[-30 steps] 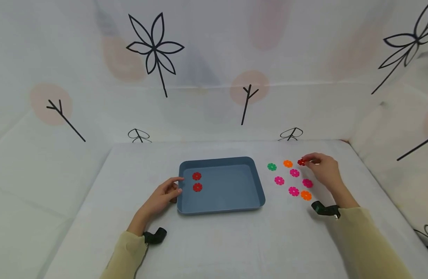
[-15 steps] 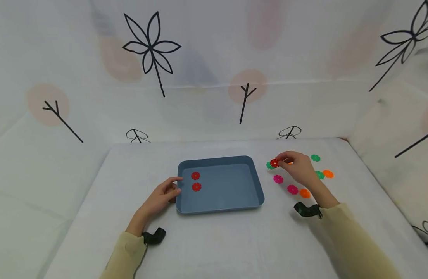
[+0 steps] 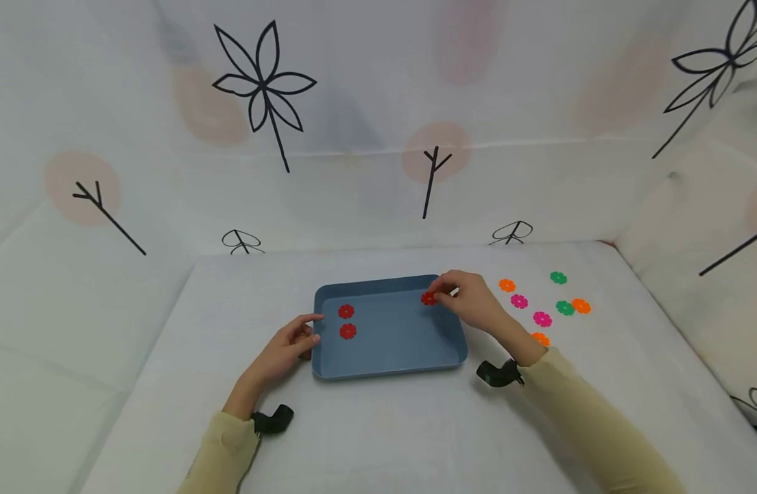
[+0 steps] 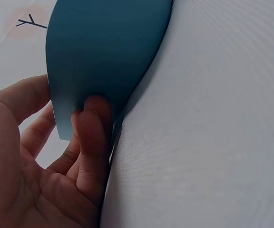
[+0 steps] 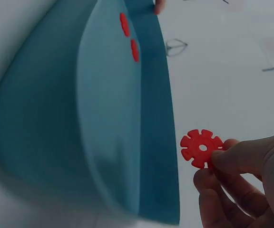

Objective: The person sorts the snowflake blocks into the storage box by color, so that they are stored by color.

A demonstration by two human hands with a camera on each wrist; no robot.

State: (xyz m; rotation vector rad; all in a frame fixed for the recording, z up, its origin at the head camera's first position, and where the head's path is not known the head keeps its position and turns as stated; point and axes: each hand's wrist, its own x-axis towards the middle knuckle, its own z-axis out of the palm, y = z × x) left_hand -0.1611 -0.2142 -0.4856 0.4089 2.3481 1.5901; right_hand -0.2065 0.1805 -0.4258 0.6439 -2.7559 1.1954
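Observation:
My right hand [image 3: 474, 302] pinches a red notched plastic disc [image 5: 201, 148] between thumb and fingers. In the head view it is over the right back part of the blue-grey tray [image 3: 385, 350]. Two more red discs, a back one [image 3: 346, 311] and a front one [image 3: 348, 331], lie inside the tray near its left end. My left hand [image 3: 282, 350] holds the tray's left wall; in the left wrist view one finger reaches over the rim and curled fingers [image 4: 92, 152] touch the outside.
Right of the tray, several loose discs lie on the white cloth, including a green one [image 3: 559, 278], an orange one [image 3: 581, 306] and a pink one [image 3: 542, 319]. My right forearm [image 3: 591, 412] hides part of that area. A patterned cloth [image 3: 354, 199] hangs behind.
My right hand has carried the red disc leftward from among the loose discs to over the tray, uncovering green and orange discs at the right. The left hand stays on the tray.

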